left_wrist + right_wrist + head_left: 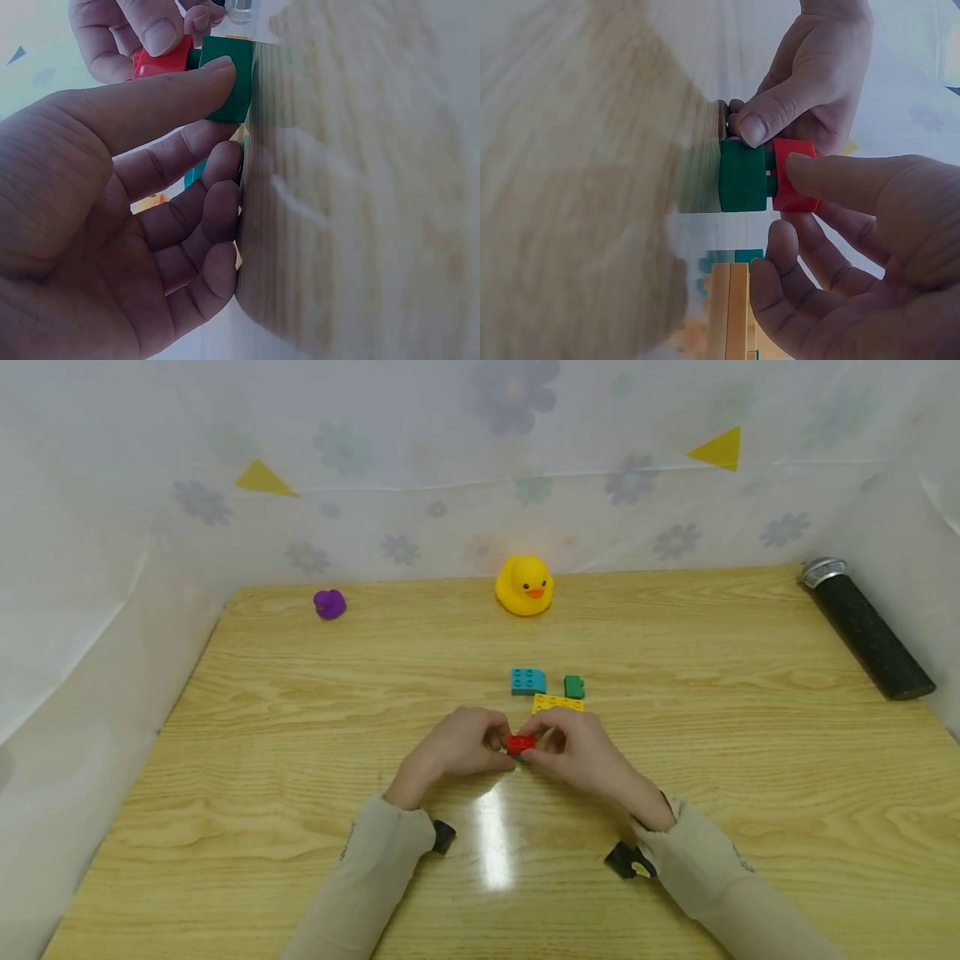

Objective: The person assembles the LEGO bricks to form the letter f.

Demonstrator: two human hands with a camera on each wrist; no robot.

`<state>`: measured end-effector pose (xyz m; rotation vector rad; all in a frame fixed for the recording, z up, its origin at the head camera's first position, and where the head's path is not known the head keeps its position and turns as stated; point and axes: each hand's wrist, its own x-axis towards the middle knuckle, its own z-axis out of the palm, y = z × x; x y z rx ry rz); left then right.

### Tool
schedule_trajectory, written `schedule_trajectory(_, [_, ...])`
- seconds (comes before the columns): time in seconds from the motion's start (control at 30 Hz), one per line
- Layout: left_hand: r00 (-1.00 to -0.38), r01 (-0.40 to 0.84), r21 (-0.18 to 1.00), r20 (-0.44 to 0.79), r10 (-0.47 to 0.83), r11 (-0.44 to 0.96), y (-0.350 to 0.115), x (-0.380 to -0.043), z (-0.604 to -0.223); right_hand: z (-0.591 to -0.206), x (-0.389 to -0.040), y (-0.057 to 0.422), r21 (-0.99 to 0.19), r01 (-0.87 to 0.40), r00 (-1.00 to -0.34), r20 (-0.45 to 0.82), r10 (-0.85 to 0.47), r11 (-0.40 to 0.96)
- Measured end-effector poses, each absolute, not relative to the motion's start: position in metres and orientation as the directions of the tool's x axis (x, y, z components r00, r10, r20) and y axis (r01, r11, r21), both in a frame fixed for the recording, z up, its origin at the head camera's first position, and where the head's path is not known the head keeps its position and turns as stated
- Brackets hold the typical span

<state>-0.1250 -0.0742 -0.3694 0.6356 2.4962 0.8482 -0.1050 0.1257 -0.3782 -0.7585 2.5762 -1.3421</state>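
Both hands meet over the table around two toy building bricks. My left hand (467, 742) pinches a green brick (742, 177) between thumb and fingers, down at the tabletop. Above it, a red brick (521, 744) is pinched by my right hand (579, 750). Green studs show in the gap between the two bricks in the right wrist view, with the red one lined up over them. In the head view the fingers hide most of the green brick. Just beyond the right hand lies a yellow brick (558, 702), partly covered by that hand.
Behind the yellow brick lie a teal brick (528, 682) and a small green brick (573, 686). A yellow rubber duck (524, 587) and a small purple duck (329, 604) stand along the back edge. A black microphone-shaped object (866, 631) lies at the right edge.
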Motion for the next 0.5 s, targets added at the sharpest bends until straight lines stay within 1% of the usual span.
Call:
schedule_trajectory(0.2, [-0.805,0.284,0.645,-0.242,0.542,0.709,-0.0733,-0.1241,-0.3680,-0.3784,-0.1036,0.1251,-0.791,-0.392,-0.863,0.139,-0.486,0.469])
schedule_trajectory(0.5, [-0.787,0.329,0.638,-0.222,0.575,0.697,-0.0740,-0.1246,-0.3687,-0.3761,-0.1010,0.1239,-0.797,-0.347,-0.884,0.102,-0.455,0.495])
